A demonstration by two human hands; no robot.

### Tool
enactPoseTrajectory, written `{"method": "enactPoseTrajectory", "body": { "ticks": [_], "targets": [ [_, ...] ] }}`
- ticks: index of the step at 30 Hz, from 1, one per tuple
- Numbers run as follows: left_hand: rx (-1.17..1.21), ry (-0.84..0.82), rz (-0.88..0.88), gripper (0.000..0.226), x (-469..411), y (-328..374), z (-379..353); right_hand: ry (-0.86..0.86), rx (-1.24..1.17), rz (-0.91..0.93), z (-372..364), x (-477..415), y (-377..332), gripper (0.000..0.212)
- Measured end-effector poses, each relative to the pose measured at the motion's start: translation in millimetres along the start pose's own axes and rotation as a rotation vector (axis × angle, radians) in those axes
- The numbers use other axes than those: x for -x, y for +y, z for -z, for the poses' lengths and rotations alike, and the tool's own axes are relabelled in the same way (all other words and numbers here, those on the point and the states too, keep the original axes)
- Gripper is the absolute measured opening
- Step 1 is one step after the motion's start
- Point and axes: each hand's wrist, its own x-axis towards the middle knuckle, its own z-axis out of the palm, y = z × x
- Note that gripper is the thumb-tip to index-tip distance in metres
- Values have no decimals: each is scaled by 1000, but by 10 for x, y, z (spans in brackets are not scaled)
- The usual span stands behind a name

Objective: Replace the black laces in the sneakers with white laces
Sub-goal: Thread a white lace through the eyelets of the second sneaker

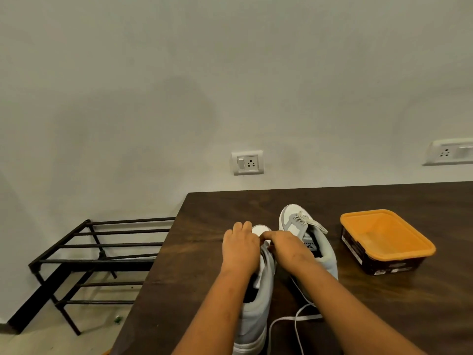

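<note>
The fingers of the right hand (289,248) are drawn together in a pinch over the lacing area of the near grey-and-white sneaker (256,311); what they pinch is too small to make out. The fingers of the left hand (240,248) are curled side by side over the left flank of the same sneaker near its toe, steadying it. Both hands meet above the forefoot, so the eyelets are hidden.

The near sneaker stands upright on the dark brown wooden table (384,316), toe pointing away from the person. A loose flat white lace (297,319) trails in loops on the table surface just right of its heel.

The second grey-and-white sneaker (304,234) stands just beside the first, to its right and slightly farther away. It carries a white lace threaded through the eyelets, with free ends lying over its tongue.

A rectangular orange plastic tray set on a dark box (386,240) rests on the table, well apart to the right.

A black metal bar rack (102,260) stands on the floor left of the table. Two white wall sockets, one (247,162) above the table's far edge and one (448,151) at the right edge of view, are mounted on the pale wall.
</note>
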Motion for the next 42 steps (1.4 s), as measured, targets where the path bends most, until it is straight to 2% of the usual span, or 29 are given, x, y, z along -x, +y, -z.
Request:
{"method": "enactPoseTrajectory", "body": {
  "ticks": [2,4,5,7,9,11,12,13,14,15,18,19,21,23,26,28,30,34,38,40,42],
  "targets": [
    [153,45,47,27,-42,-56,-30,4,-2,1,0,-7,5,31],
    [464,93,213,25,-65,-142,8,11,-2,1,-3,-9,22,33],
    [696,136,337,27,-73,-183,49,14,0,-1,-5,-13,25,35],
    [1368,284,569,28,-73,-276,166,22,3,-8,-21,-14,31,38],
    [1970,448,703,27,-53,-392,304,28,7,-14,-33,-19,29,39],
    [2384,535,742,31,-8,-492,390,24,7,-15,-37,-15,19,38],
    [2484,507,739,32,9,-530,393,23,8,-16,-33,-11,17,38],
    [2484,432,720,33,26,-539,399,23,12,-15,-33,-7,17,38],
    [2366,324,684,33,26,-527,387,25,12,-15,-34,-8,17,38],
    [2142,215,613,31,31,-493,369,29,8,-16,-34,-8,16,38],
    [1112,48,273,14,10,-347,223,35,-6,-18,-27,-18,17,35],
    [800,-15,165,19,15,-285,139,34,-6,-18,-24,-21,19,35],
    [350,-112,95,29,27,-184,17,32,0,-15,-24,-27,19,36],
    [149,-72,111,29,36,-107,-46,31,-1,-9,-31,-33,28,38],
    [78,20,97,28,12,-24,-87,32,1,4,-35,-42,40,36],
    [151,46,113,28,0,-14,-113,31,2,9,-40,-47,39,35],
    [354,101,246,24,-1,-34,-78,33,4,6,-42,-52,45,37],
    [1084,454,652,20,-79,-184,60,35,6,2,-53,-62,55,39],
    [1867,795,848,34,-118,-492,236,24,0,-5,-55,-59,55,39],
    [2241,869,870,36,-82,-628,318,25,7,-3,-63,-60,54,39],
    [2494,802,820,34,-4,-645,399,31,11,1,-68,-58,47,37]
  ]
}}
